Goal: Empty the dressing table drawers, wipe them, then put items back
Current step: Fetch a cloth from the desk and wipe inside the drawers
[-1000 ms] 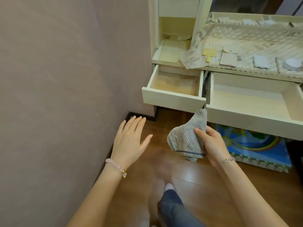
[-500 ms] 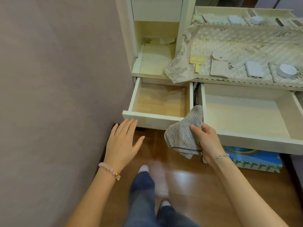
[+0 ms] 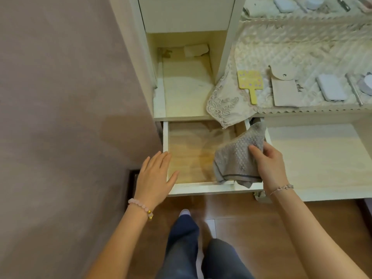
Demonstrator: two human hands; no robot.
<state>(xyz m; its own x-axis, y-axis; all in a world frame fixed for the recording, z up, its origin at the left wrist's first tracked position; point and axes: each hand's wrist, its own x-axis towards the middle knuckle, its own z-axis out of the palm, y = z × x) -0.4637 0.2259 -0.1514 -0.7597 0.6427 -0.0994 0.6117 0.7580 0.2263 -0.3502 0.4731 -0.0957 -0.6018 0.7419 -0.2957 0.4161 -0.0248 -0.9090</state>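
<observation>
The small drawer (image 3: 201, 188) stands pulled out, its opening up. Half a second ago both hands were short of its front edge; now the left hand (image 3: 155, 178), fingers straight and holding nothing, lies over its left front corner. The right hand (image 3: 269, 168) pinches the grey cloth (image 3: 235, 158) over the right front corner. The cloth's long axis runs front to back, tip toward the back, striped hem on the front edge.
</observation>
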